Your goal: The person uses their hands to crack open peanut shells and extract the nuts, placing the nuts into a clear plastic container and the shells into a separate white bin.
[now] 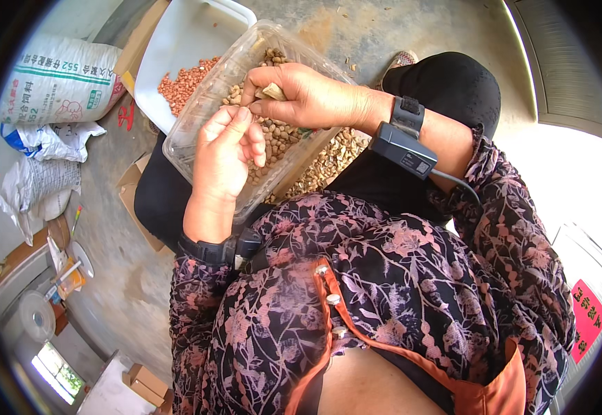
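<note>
Over a clear plastic box (273, 38) of unshelled peanuts (280, 138), my two hands meet at the fingertips. My right hand (304, 93) is curled closed, with a pale piece of peanut shell (271, 91) showing between its fingers. Thumb and forefinger of my left hand (226, 145) are pinched together against the right fingertips, its other fingers curled loosely. Whatever lies in that pinch is too small or hidden to name. Left of the box, a white tub (207, 28) contains shelled reddish peanuts (187, 84).
Empty shells (325, 162) lie in a container under the near side of the box, between my legs. Printed sacks (66, 83) stand at the left, beside a red object (126, 114) on the concrete floor (117, 277). A cardboard flap (138, 200) sticks out by my left knee.
</note>
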The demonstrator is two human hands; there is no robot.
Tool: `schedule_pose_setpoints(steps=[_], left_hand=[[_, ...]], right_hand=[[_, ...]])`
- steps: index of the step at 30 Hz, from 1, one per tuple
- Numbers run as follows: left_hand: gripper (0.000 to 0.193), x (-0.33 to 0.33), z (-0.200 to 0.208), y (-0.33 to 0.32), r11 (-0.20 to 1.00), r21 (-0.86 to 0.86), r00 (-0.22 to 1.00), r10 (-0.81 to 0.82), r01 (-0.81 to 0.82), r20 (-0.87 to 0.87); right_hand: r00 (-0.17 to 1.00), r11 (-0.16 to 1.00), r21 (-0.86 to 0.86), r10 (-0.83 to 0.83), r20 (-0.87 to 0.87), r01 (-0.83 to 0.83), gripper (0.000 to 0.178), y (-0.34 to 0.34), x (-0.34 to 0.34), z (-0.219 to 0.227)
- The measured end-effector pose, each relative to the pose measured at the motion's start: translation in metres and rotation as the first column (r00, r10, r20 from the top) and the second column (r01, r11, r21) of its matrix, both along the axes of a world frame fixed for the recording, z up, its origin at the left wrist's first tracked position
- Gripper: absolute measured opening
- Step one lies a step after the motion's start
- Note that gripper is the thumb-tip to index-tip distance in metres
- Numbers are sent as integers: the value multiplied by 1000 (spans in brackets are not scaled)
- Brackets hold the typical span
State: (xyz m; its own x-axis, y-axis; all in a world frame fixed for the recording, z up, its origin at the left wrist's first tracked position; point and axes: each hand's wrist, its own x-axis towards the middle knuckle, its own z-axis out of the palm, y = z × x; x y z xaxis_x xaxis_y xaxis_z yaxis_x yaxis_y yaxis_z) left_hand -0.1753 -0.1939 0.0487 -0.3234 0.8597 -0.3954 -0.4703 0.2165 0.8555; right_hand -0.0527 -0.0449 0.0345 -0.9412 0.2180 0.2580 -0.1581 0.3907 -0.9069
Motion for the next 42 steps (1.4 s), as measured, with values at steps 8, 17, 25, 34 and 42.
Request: schedule_pose_setpoints(steps=[8, 17, 25, 34, 42], left_hand=[[17, -8, -2, -6, 998, -4, 978, -56, 58, 202], [17, -14, -10, -22, 996, 84, 968, -33, 12, 251], [36, -18, -23, -26, 992, 128, 947, -38, -3, 319], [39, -22, -36, -24, 980, 198, 877, -109, 16, 469], [28, -16, -20, -21, 994, 111, 946, -39, 4, 321]], right_hand=[[997, 989, -139, 52, 63, -43, 19, 0, 5, 10], [996, 969, -245, 58, 65, -40, 19, -15, -1, 12], [981, 947, -302, 55, -184, -110, 12, -24, -10, 6], [995, 975, 197, 103, 15, -104, 10, -20, -11, 12], [999, 995, 91, 30, -16, -29, 14, -14, -14, 4]])
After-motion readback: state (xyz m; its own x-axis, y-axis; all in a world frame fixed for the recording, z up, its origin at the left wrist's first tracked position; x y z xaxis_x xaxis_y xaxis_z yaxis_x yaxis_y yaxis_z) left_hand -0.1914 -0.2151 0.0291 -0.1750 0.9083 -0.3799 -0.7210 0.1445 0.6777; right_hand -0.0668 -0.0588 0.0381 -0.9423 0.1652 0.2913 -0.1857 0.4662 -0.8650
